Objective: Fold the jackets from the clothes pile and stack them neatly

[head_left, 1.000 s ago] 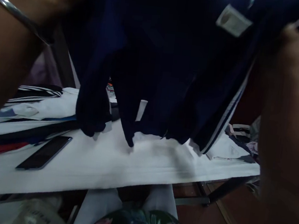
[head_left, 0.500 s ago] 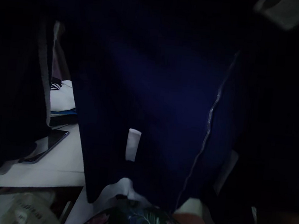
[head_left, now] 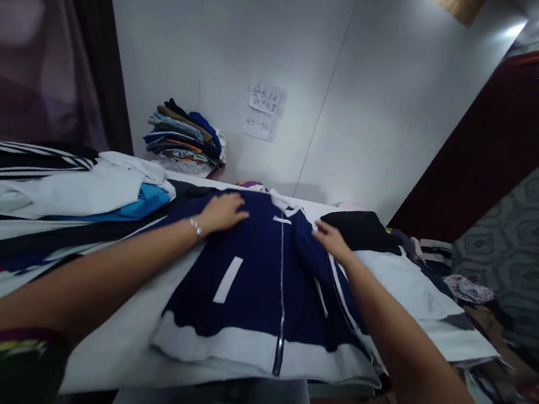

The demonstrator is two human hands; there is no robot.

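A navy zip-up jacket (head_left: 256,272) with a white hem, white collar and white pocket strips lies spread front side up on the white table (head_left: 112,340). Its zip is done up along most of the front. My left hand (head_left: 222,213), a bracelet at its wrist, rests over the shoulder on the left with fingers spread. At the other shoulder, my right hand (head_left: 336,241) touches the top of the sleeve, fingers stretched out and slightly blurred. The sleeve on the right runs down beside the jacket's body; the left one is partly hidden behind my forearm.
Striped, white and blue garments (head_left: 71,189) lie heaped at the left. A folded clothes stack (head_left: 184,137) stands against the wall under paper notes (head_left: 262,110). To the right lie a black folded garment (head_left: 361,230) and white clothes (head_left: 410,289).
The jacket, held up close and filling the view half a second ago, now lies flat on the table. Both hands and forearms have come into sight over its shoulders.
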